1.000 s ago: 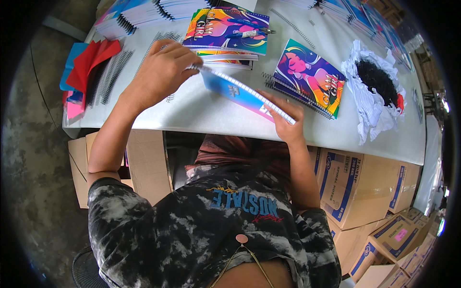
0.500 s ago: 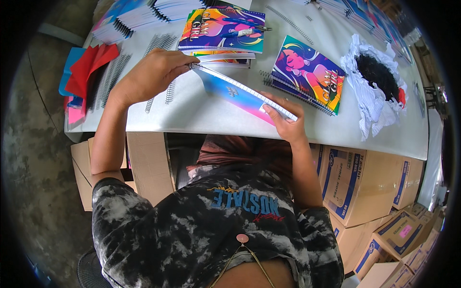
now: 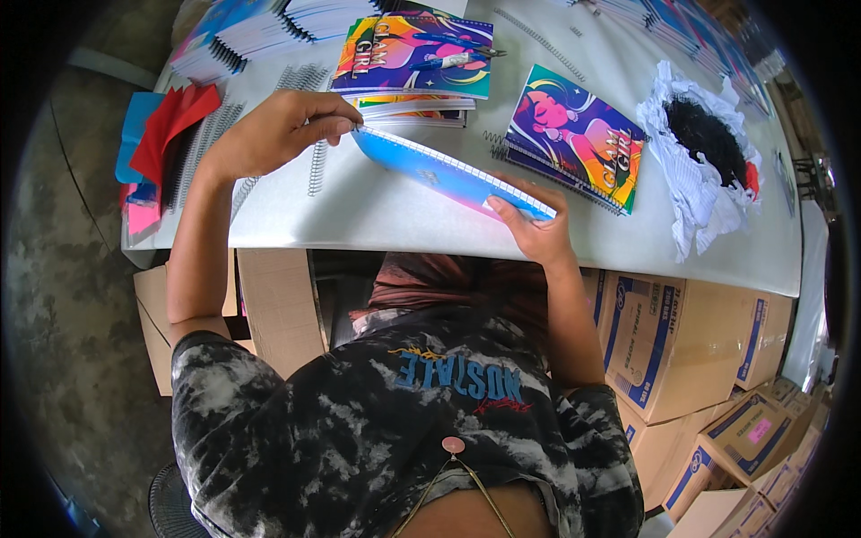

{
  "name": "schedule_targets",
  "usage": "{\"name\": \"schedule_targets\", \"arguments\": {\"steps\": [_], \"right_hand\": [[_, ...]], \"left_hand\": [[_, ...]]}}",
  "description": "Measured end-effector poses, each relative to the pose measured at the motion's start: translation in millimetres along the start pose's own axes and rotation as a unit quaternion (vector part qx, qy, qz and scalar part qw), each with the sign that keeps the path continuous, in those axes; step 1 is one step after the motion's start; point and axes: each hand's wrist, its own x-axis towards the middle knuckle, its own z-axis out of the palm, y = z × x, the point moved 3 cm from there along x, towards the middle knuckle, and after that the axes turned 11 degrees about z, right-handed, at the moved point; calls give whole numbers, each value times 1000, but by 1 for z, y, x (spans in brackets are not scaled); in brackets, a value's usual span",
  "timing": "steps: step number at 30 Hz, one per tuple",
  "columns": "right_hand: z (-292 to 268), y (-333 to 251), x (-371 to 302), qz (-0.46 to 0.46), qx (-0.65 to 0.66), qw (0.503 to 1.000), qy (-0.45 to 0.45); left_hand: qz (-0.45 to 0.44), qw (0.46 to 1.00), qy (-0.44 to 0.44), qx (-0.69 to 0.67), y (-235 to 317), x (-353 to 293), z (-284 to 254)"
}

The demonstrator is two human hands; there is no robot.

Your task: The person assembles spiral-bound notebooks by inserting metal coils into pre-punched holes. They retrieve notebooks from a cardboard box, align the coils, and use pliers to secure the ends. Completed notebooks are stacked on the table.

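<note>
A thin notebook [image 3: 430,177] with a blue-to-pink cover is held slanting above the table's near part, its white punched edge turned up. My right hand [image 3: 534,224] grips its right end, thumb on the cover and fingers behind. At the notebook's upper left corner, the thumb and forefinger of my left hand [image 3: 282,133] are pinched together. A small dark wire-like bit shows at those fingertips, too small to make out. Loose metal spiral coils [image 3: 318,169] lie on the table beneath and beside my left hand.
Behind lies a stack of colourful notebooks [image 3: 404,58] with pliers [image 3: 457,59] on top. To the right are a spiral-bound notebook [image 3: 574,134] and a crumpled white cloth [image 3: 673,179] around black material. Red and blue sheets [image 3: 166,134] lie left. Cardboard boxes [image 3: 691,350] stand below the table.
My left hand has shifted slightly left and its fingers have turned at the notebook's corner. The notebook has tilted a little; my right hand keeps its grip.
</note>
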Motion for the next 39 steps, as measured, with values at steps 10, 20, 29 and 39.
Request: {"name": "schedule_targets", "arguments": {"steps": [10,20,29,39], "right_hand": [[5,-1,3,-78,-67,994,35],[17,0,-10,-139,-107,982,65],[14,-3,-11,-184,-133,971,80],[17,-7,-25,-163,-116,979,45]], "left_hand": [[92,941,59,319,3,3,12],[315,738,272,531,-30,-19,119],[322,755,328,467,-36,-17,139],[399,762,355,365,-4,-15,143]]}}
